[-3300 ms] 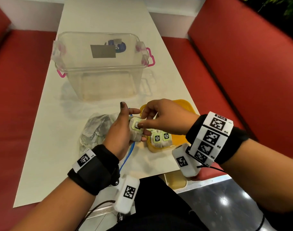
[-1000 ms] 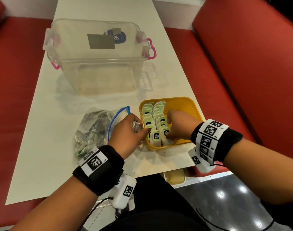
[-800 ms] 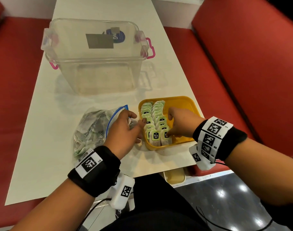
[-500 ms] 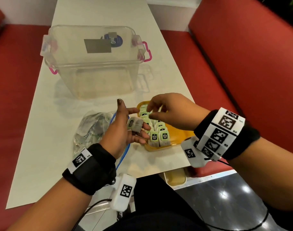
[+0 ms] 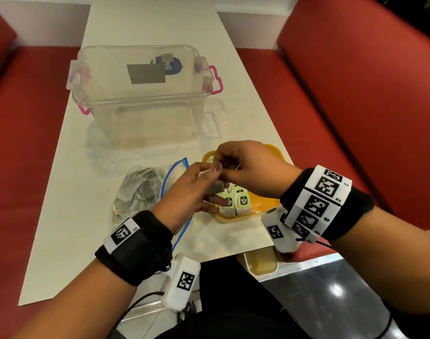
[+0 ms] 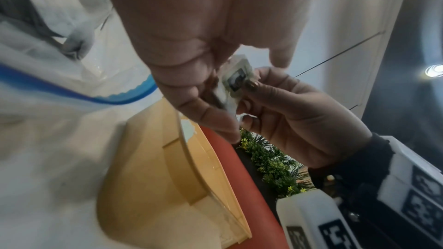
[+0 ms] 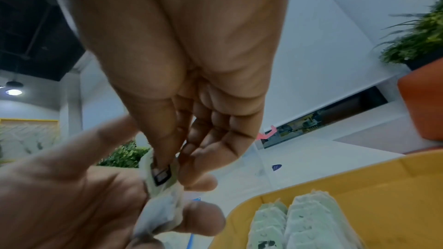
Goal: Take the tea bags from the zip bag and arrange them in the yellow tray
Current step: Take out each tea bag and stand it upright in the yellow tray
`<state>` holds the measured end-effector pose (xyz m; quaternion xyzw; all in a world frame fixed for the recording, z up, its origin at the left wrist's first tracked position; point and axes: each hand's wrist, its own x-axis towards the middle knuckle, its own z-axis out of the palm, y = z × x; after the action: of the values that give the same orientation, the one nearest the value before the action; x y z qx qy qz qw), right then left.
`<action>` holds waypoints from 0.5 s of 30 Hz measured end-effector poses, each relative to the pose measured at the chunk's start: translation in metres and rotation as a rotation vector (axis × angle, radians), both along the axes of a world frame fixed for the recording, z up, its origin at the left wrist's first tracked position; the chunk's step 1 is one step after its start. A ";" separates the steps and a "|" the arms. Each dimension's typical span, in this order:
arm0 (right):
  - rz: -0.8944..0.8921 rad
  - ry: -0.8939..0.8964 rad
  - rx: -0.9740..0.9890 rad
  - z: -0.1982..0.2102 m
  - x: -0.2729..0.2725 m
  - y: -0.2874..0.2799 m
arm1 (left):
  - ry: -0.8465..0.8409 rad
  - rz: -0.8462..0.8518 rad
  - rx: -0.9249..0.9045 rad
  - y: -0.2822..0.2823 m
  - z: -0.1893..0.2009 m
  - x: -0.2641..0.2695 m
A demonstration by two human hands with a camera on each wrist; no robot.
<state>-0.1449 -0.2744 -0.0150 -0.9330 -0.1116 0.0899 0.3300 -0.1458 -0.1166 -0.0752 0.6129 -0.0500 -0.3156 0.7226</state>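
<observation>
Both hands pinch one tea bag (image 6: 233,86) between them, left hand (image 5: 187,192) and right hand (image 5: 248,167) directly above the yellow tray (image 5: 262,206), rows below the right hand.

We lose most of the yellow tray (image 5: 270,208) behind both hands, the zip bag (image 5: 145,189) contents just a blur, tea bag (image 6: 236,82) label unreadable to us, clear bin (image 5: 140,94) sticker half legible.
</observation>
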 end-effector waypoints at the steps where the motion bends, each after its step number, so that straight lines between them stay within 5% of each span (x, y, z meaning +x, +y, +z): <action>1: -0.039 0.004 0.009 -0.002 0.001 -0.004 | -0.042 0.039 0.043 0.001 -0.004 0.000; 6: -0.145 0.150 0.106 -0.015 0.001 -0.014 | -0.237 0.114 0.210 0.004 -0.023 0.002; 15: -0.073 0.163 -0.001 -0.024 0.008 -0.022 | -0.467 0.128 0.361 0.007 -0.026 0.002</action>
<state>-0.1367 -0.2959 -0.0391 -0.9262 -0.0501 0.1536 0.3408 -0.1441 -0.1101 -0.1015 0.7895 -0.1191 -0.1240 0.5892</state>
